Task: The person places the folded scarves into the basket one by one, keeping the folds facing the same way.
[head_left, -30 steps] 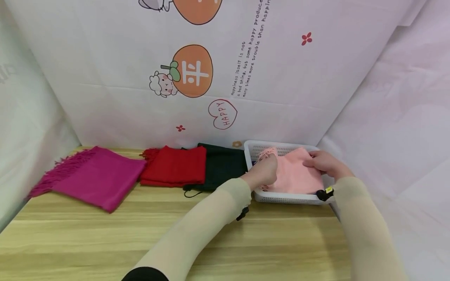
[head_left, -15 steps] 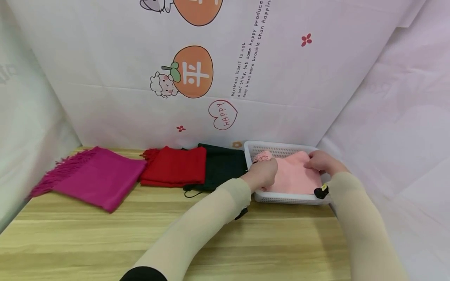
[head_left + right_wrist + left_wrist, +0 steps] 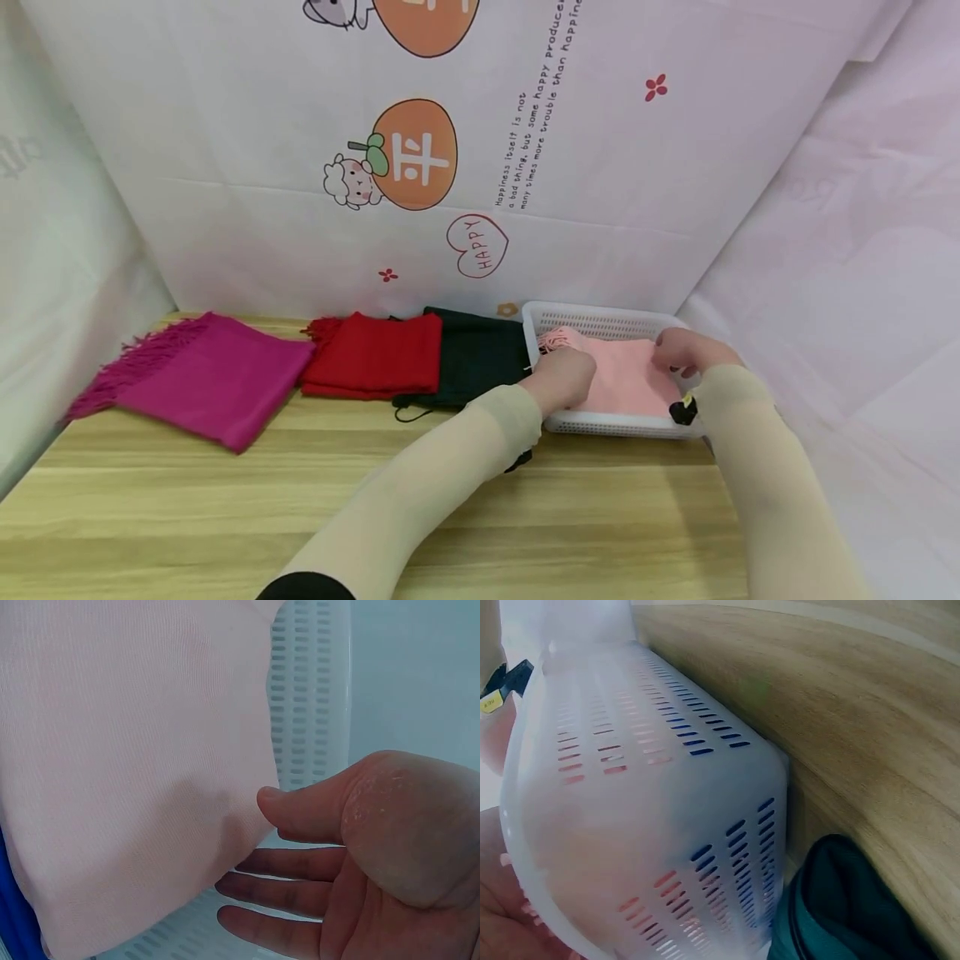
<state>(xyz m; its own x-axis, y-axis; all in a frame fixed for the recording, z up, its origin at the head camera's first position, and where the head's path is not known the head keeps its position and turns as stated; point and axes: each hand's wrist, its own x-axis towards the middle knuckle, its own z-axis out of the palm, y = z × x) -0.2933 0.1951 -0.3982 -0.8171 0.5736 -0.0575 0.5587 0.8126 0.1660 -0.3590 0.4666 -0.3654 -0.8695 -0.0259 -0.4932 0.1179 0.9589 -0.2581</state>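
A folded light pink scarf [image 3: 626,375] lies in a white slotted basket [image 3: 600,315] at the back right of the table. My left hand [image 3: 567,373] grips the scarf's left end, beside its fringe. My right hand [image 3: 677,350] holds the right edge. In the right wrist view the thumb of the right hand [image 3: 360,855] lies on the pink scarf [image 3: 127,750] with the fingers beneath the edge, above the basket floor [image 3: 307,690]. The left wrist view shows the basket's outer wall [image 3: 630,787] and a bit of palm [image 3: 502,915].
Left of the basket lie a dark green scarf [image 3: 472,354], a red scarf [image 3: 375,354] and a magenta fringed scarf [image 3: 202,379] on the wooden table [image 3: 225,500]. Something blue [image 3: 11,922] shows under the pink scarf. Printed white sheets wall the back and sides.
Both hands have lowered the pink scarf, so it now lies flatter and deeper in the basket. The other scarves have not moved.
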